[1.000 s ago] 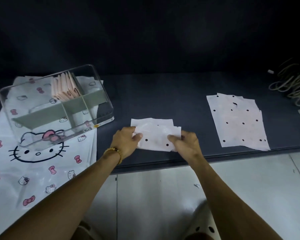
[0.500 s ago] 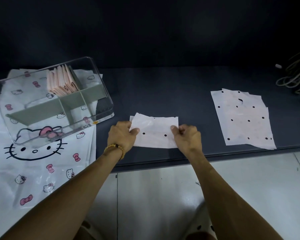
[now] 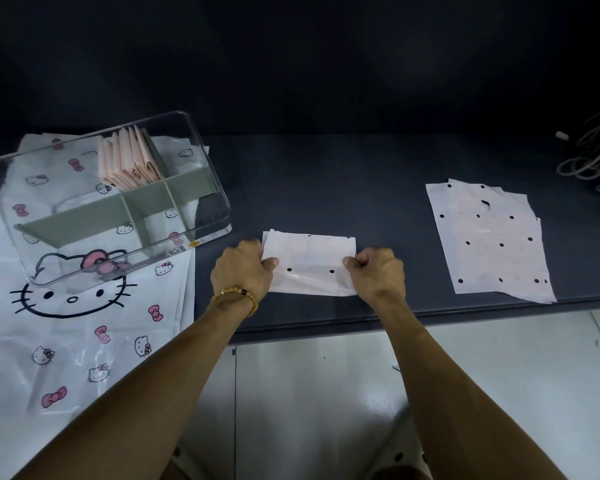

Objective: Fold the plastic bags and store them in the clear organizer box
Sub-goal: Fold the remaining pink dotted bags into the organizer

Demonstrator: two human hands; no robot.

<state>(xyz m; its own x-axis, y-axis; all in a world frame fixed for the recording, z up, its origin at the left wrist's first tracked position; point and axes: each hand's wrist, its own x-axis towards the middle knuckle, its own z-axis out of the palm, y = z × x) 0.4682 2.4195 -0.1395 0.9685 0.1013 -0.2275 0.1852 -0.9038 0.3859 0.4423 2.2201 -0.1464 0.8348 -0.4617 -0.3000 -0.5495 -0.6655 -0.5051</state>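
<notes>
Both forearms reach forward over the dark table [image 3: 378, 188]. The left hand [image 3: 241, 268] pinches the left edge of the half-folded bag [image 3: 309, 261] and the right hand [image 3: 378, 271] pinches its right edge; the bag lies flat between them, right of the clear box [image 3: 201, 161].

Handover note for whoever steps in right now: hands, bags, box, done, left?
Left hand: grip pinching the left edge of the half-folded dotted bag.
Right hand: grip pinching its right edge.
The bag lies flat on the dark table, between the box and the stack.
Clear organizer box: far left, on a cartoon-cat print sheet.
Done: a row of folded bags stands in the box's back compartment.
Left: finish this fold, store it, then the unfolded stack at right.
</notes>
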